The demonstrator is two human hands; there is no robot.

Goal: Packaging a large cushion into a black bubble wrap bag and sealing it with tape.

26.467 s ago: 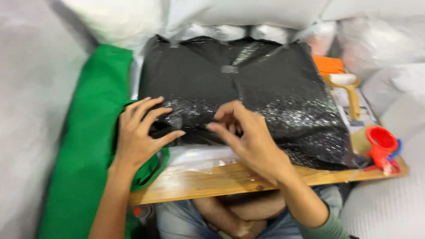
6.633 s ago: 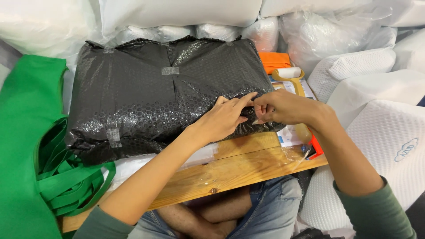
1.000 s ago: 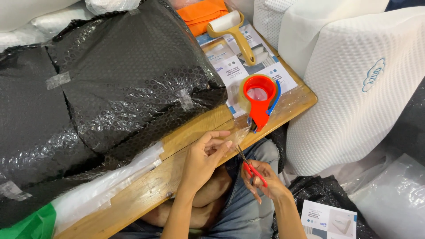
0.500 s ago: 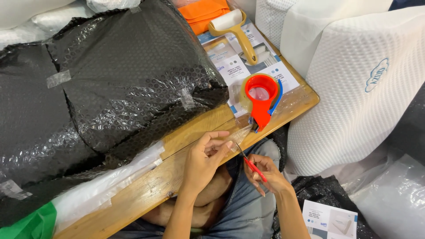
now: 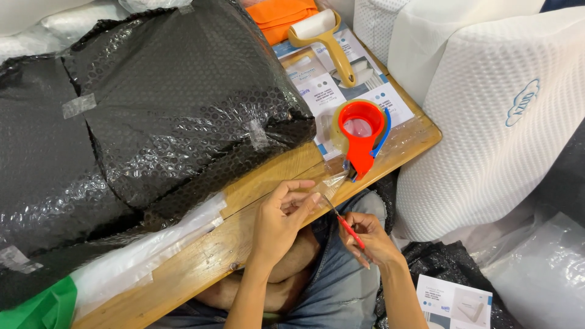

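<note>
Clear tape [image 5: 332, 181], drawn off the red dispenser [image 5: 361, 137], is now taut in the pinching left hand [image 5: 277, 222]; the right hand [image 5: 368, 240], gripping red-handled scissors [image 5: 344, 222], has brought the blades up to it.

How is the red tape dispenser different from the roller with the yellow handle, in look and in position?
The tape dispenser is red with a round ring holding clear tape; the roller has a white cylinder on a mustard-yellow handle. The tape dispenser stands at the table's near edge, with a tape strip pulled to the left hand; the roller lies farther back, untouched. The right hand holds red-handled scissors by the strip. Both tools rest on printed leaflets.
</note>
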